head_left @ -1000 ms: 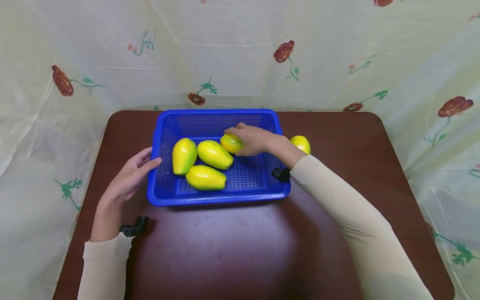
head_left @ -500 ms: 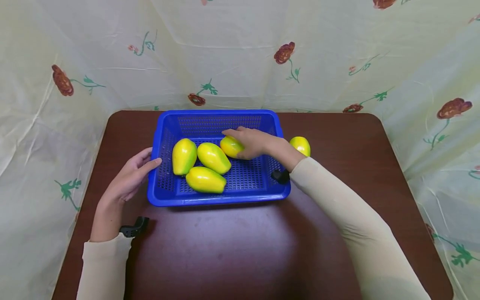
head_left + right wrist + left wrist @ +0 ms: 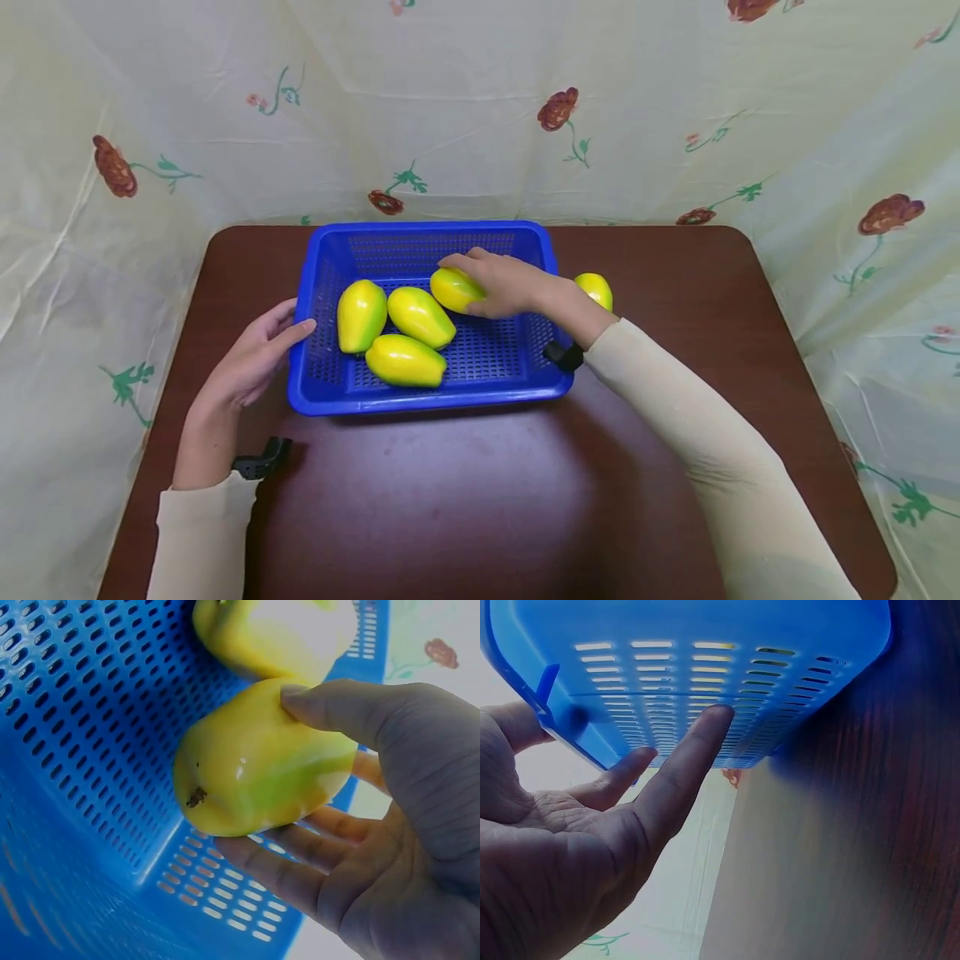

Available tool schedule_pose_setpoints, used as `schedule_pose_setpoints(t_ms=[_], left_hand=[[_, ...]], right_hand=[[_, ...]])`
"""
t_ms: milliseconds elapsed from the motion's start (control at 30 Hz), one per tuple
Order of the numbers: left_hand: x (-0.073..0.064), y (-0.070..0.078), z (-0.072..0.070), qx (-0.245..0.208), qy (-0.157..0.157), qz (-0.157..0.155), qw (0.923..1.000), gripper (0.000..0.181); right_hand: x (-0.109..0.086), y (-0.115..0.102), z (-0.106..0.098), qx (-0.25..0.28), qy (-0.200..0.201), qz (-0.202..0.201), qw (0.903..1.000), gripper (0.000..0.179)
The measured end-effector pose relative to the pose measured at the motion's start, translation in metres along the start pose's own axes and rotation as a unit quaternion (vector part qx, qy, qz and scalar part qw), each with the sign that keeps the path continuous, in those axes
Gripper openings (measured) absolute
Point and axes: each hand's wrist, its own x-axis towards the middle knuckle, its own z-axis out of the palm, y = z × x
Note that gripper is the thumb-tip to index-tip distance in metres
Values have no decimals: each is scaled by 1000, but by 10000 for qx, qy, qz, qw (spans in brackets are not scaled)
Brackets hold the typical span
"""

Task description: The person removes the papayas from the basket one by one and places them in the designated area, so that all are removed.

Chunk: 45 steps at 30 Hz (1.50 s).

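A blue perforated plastic basket [image 3: 431,406] stands on the table, holding several yellow-green papayas. My right hand [image 3: 506,285] reaches over its right side and grips the papaya [image 3: 456,290] near the back wall; in the right wrist view the thumb lies on top of this papaya [image 3: 255,765] and the fingers curl under it. Left of it lie a middle papaya [image 3: 422,317], a leftmost papaya [image 3: 362,317] and a front papaya [image 3: 406,360]. My left hand [image 3: 251,354] holds the basket's left side, thumb over the rim and fingers against the outer wall [image 3: 667,675].
One more papaya [image 3: 595,290] sits on the brown table [image 3: 442,492] outside the basket, partly hidden behind my right forearm. A flowered pale curtain [image 3: 465,125] hangs behind and beside the table.
The head view has shifted a little, moving everything slightly left. The middle and front papayas have turned slightly. Both hands keep their holds, with the right hand's papaya nearly in place.
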Motion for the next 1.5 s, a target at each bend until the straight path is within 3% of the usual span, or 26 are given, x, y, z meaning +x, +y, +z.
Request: schedule_pose_setpoints(t_ms=[833,1033,1233,1500], left_hand=[[5,3,2,133,112,-45,9998,68],[2,3,0,136,50,114,9998,66],[-3,-1,-2,295,-37,31,9996,67],[-3,-2,-1,194,-54,178,9996,64]], right_hand=[[-46,-6,-11,217,1042,-284,9939,71],[-57,-5,-6,510,1347,-316,9891,72],[-73,-4,4,773,1511,-191,9853,75],[-89,8,7,996,2097,-305,9722,76]])
